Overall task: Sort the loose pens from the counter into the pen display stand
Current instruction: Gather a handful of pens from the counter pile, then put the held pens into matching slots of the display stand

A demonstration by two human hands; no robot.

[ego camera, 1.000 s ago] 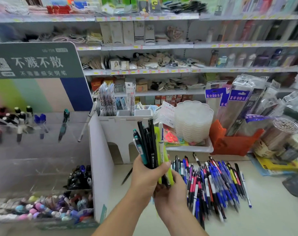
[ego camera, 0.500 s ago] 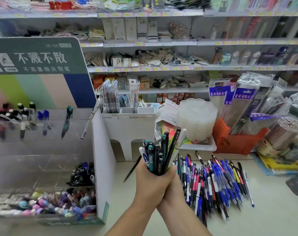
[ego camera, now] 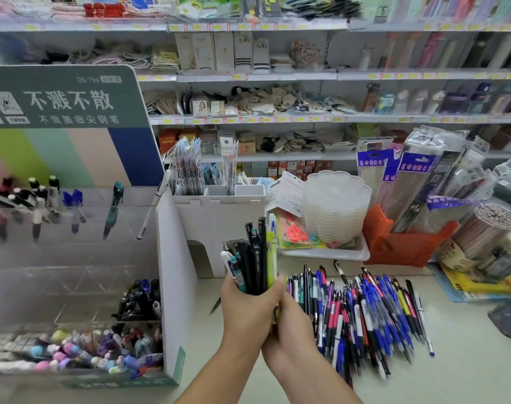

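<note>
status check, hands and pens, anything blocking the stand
Left hand and right hand both wrapped round an upright pen bundle. Big loose pile on the counter. Pen display stand at left, path unblocked.

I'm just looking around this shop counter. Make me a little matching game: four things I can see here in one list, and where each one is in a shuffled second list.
Things:
1. bundle of pens
2. pile of loose pens
3. stack of clear trays
4. orange bin

Places:
A. lying on the counter
B. gripped upright by both hands
C. holding long clear packets
D. in a white tray behind the pile

Pairs: 1-B, 2-A, 3-D, 4-C
</note>
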